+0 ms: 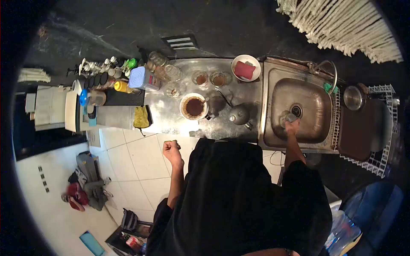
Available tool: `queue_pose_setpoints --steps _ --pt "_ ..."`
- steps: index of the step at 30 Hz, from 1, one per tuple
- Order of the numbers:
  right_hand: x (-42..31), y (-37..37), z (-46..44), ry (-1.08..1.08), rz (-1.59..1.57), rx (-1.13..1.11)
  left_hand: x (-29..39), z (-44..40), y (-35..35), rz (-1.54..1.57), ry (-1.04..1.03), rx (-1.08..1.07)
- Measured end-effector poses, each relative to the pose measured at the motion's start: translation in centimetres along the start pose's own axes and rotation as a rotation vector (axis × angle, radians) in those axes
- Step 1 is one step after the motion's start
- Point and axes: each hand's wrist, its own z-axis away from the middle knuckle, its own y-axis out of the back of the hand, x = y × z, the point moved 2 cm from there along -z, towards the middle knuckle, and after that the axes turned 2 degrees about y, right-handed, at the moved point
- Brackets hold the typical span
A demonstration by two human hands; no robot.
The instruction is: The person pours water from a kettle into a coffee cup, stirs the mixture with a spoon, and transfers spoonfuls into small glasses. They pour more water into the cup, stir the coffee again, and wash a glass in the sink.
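Observation:
My right hand (292,126) reaches down into the metal sink (314,85), fingers closed around what looks like a small clear glass (285,118) beside the drain (296,111). Its outline is partly covered by my fingers. My left hand (172,150) is curled into a loose fist in front of the counter's edge, with nothing visible in it. On the steel counter (164,119) between them stand a coffee dripper with a dark wet filter (194,107) and a grey gooseneck kettle (239,114).
Two glasses of brown liquid (218,79) stand behind the dripper. A white bowl (246,59) holds a red pad. A yellow-green cloth (142,117) hangs over the counter edge. Right of the sink is a white wire rack (381,168). Another person (92,190) sits at lower left.

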Motion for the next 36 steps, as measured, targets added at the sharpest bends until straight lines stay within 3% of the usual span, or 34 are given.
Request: queue_pose_setpoints --steps 7,11,13,14,16,17,19,25,32,33,35,36 --pt "2.0 -2.2 -1.2 0.091 0.071 0.036 -2.1 0.2 1.0 -0.099 0.011 0.074" --pt "-0.1 0.3 0.8 -0.029 0.147 -0.086 -5.0 -0.9 2.1 -0.142 -0.083 -0.010" --pt "-2.1 2.0 2.8 -0.029 -0.006 0.198 -4.8 -1.3 1.9 -0.204 -0.077 -0.035" --pt "-2.3 2.0 2.7 -0.025 -0.002 0.203 -5.0 -1.5 1.8 -0.228 -0.005 -0.017" --pt "-3.9 2.8 3.4 0.394 -0.085 0.640 -5.1 -2.2 1.8 -0.249 0.068 -0.007" --pt "-4.7 2.8 3.2 0.390 -0.083 0.648 -5.4 -2.7 1.7 -0.261 0.091 -0.027" --pt "-10.2 4.2 4.5 0.631 -0.570 0.295 -6.0 -4.3 1.6 -0.272 0.117 -0.063" --pt "-27.7 2.6 13.9 0.954 -0.438 -0.536 -6.2 -11.5 -2.0 -0.111 0.145 -0.381" --pt "-35.3 -7.8 12.6 0.758 0.129 -0.624 -2.4 -17.5 -11.3 -0.130 0.317 -0.789" --pt "-35.5 -8.2 12.4 0.757 0.132 -0.611 -2.1 -17.9 -12.2 -0.170 0.407 -0.826" --pt "-35.0 -9.7 12.3 0.837 0.180 -0.648 -4.2 -19.2 -13.6 -0.029 0.360 -0.870" --pt "-35.4 -9.9 12.6 0.790 0.126 -0.696 -3.8 -19.5 -14.3 -0.135 0.419 -0.864"
